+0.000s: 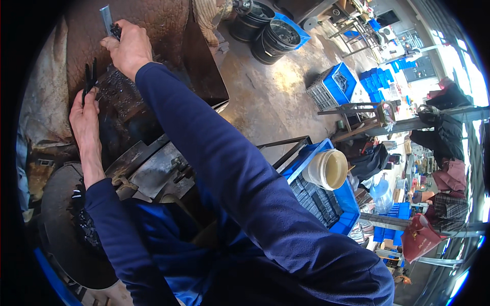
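Observation:
My left hand (86, 120) is closed on a black two-pronged piece (91, 75), its prongs pointing up and away from me. I cannot tell whether it is a tool or a workpiece. Above and to the right, my right hand (131, 50) closes its thumb and fingers around a small dark piece (116, 32), mostly hidden by the fingers. Just beyond that hand stands a flat grey metal bar (106, 16). Both hands are over a rusty brown metal trough (204, 76), with wet-looking dark bits scattered on its floor.
A round dark tray (58, 224) with black metal pieces sits by my left forearm. To my right, a blue crate (349, 217) holds stacked dark pieces and a whitish bucket (326, 169). Black buckets (275, 43) stand beyond the trough. Another person (446, 137) is at far right.

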The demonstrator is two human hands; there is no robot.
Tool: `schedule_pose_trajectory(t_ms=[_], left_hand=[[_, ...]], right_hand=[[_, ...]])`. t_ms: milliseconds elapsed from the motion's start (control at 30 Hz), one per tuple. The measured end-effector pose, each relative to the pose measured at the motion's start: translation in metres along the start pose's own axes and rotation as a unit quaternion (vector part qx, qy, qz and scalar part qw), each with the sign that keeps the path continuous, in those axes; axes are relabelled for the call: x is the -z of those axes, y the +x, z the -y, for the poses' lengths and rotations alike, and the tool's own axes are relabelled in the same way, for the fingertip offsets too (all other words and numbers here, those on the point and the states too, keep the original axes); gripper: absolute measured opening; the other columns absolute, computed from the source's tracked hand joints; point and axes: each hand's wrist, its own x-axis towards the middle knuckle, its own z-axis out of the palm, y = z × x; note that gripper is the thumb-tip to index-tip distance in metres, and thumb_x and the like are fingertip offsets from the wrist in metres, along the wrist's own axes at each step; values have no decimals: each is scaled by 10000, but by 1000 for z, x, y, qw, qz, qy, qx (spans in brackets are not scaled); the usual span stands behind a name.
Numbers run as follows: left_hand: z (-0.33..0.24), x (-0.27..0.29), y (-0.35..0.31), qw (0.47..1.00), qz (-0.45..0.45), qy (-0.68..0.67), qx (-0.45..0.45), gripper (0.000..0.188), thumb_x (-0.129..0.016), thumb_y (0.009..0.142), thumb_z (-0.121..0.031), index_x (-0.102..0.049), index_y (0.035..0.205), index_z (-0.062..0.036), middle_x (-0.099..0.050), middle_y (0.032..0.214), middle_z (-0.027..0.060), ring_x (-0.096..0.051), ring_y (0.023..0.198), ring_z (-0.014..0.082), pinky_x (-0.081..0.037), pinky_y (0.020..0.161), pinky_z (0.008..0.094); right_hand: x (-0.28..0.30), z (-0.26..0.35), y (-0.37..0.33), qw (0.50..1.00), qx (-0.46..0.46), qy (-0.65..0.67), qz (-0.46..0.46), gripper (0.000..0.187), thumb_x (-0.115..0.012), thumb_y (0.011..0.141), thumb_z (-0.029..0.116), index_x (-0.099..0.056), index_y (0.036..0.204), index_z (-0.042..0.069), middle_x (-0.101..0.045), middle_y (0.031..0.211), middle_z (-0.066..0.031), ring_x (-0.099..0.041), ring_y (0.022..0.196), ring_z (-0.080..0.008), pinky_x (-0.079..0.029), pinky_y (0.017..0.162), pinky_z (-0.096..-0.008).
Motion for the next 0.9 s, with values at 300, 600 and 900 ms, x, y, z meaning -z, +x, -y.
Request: schedule_pose_trajectory(t_ms=[300, 600, 900], left_hand=[[-3, -3, 4, 999, -24, 18, -39, 228, -630, 914, -257, -686, 1003, -55, -480, 674, -67, -418, 615, 52, -342, 559, 237], [2, 4, 1, 992, -53, 106, -49, 301, -622, 890, -293, -687, 1055, -49, -646, 712, 79, -600, 684, 165, -472, 670, 336], [-4, 5, -1, 994, -42, 97, -37, 297, -621, 892, -293, -679, 1028, -36, -607, 664, 67, -564, 639, 169, -463, 649, 339]], right_hand=[[-8, -25, 18, 991, 106, -73, -29, 353, -721, 863, 252, -645, 1142, 50, -681, 883, -182, -666, 840, -275, -513, 689, -384], [11, 22, -6, 994, -44, 36, 98, 236, -663, 938, 204, -630, 1090, 26, -632, 718, -47, -568, 492, -126, -473, 446, -306], [6, 19, -2, 993, -36, 49, 99, 258, -667, 937, 197, -617, 1105, 9, -634, 738, -30, -571, 520, -111, -468, 427, -280]])
